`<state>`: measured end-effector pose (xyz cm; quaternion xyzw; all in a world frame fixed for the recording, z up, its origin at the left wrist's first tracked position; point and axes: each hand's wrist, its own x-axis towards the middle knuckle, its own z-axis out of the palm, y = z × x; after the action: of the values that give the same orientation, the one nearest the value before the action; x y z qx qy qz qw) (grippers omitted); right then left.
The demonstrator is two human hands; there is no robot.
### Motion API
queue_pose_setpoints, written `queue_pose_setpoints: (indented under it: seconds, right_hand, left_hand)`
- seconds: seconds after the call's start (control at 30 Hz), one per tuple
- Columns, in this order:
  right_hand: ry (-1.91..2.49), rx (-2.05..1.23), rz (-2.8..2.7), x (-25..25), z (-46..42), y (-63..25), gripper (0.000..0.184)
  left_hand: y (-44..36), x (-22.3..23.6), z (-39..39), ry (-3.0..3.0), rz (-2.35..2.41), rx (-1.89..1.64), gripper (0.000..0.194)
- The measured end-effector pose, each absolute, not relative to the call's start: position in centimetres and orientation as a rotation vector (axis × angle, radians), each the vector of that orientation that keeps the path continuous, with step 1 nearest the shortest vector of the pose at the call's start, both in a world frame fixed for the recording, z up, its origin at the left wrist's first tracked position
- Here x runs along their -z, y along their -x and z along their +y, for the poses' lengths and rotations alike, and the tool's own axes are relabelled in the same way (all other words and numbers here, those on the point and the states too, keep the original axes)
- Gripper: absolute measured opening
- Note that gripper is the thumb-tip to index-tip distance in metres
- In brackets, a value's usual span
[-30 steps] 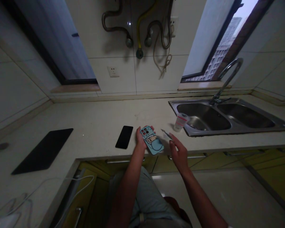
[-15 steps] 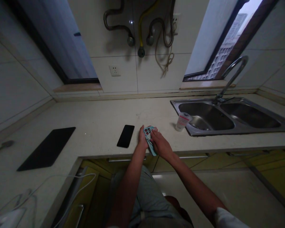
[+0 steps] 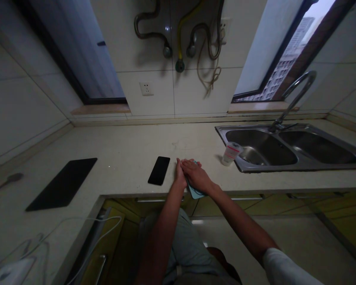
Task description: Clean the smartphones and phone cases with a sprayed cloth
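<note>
My left hand (image 3: pixel 180 174) is wrapped around a light blue phone case (image 3: pixel 195 192) at the counter's front edge, its thumb upright on the near left side and its fingertips showing beyond the case. Flat across the case lies my right hand (image 3: pixel 197 175), fingers stretched out toward the left thumb. It covers most of the case, so only the lower end and a sliver at the top show. A black smartphone (image 3: pixel 159 171) rests on the counter just left of my hands.
A clear plastic cup (image 3: pixel 230 153) with red print leans by the double steel sink (image 3: pixel 240 167). Left on the pale counter (image 3: pixel 124 158) are a black mat (image 3: pixel 63 184), a dark long-handled utensil (image 3: pixel 13 178) and a white cable (image 3: pixel 59 223). Pipes (image 3: pixel 179 47) hang on the wall.
My right hand has slid left over the case, covering the patterned upper part and the round cutouts that showed before. The view has shifted slightly.
</note>
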<state>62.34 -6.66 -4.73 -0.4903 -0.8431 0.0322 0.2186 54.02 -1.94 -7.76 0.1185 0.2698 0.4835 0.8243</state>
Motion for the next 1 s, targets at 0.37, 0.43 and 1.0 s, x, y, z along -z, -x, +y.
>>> queue_pose_setpoints:
  seconds: [0.37, 0.43, 1.0]
  right_hand:
    - [1.060, -0.154, -2.463, 6.5, -14.5, -66.2, 0.066]
    - [1.094, -0.129, -2.424, 7.0, -14.8, -67.1, 0.066]
    - [1.352, -0.461, -1.292, 9.9, -18.7, -64.4, 0.031]
  left_hand:
    - [-53.1, 6.9, -1.8, -0.168, 0.603, -0.979, 0.058]
    - [-53.0, 6.8, -2.0, -0.182, 0.571, -0.949, 0.059]
    - [-53.6, 7.3, -3.0, -0.283, 0.763, -1.118, 0.060]
